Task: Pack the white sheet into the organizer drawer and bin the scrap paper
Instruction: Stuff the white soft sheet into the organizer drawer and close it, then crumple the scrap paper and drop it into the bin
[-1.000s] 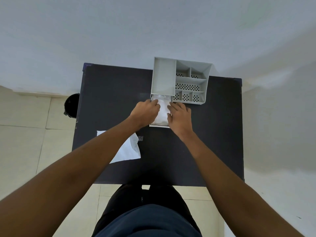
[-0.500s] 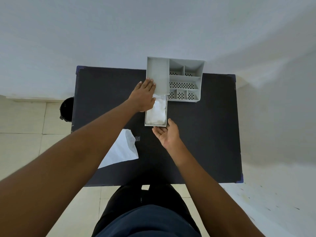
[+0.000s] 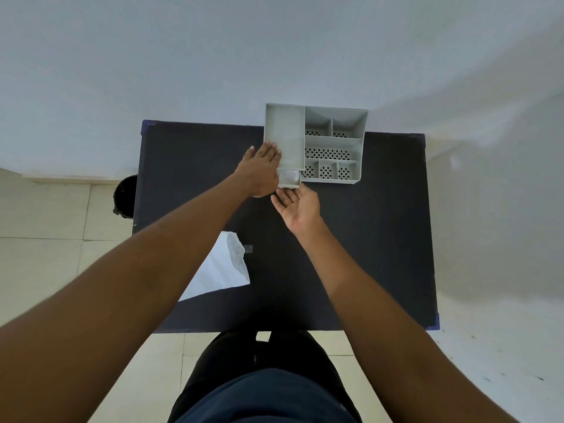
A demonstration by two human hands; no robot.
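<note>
A grey organizer (image 3: 332, 141) stands at the far edge of the black table (image 3: 381, 224). Its drawer (image 3: 289, 181) sticks out only a little at the front left, and the white sheet inside is barely visible. My left hand (image 3: 261, 172) lies flat against the organizer's left side, fingers spread. My right hand (image 3: 300, 206) is palm up, fingertips touching the drawer's front edge. The scrap paper (image 3: 219, 270), white and creased, lies on the table's near left part, partly hidden by my left forearm.
A black bin (image 3: 125, 195) stands on the tiled floor just left of the table. A small bit of clear tape (image 3: 248, 248) lies beside the scrap paper. A white wall runs behind the table.
The drawer, pulled far out half a second ago with the white sheet showing, has slid almost fully into the organizer. My right hand followed its front edge forward; my left stayed at the organizer's side.
</note>
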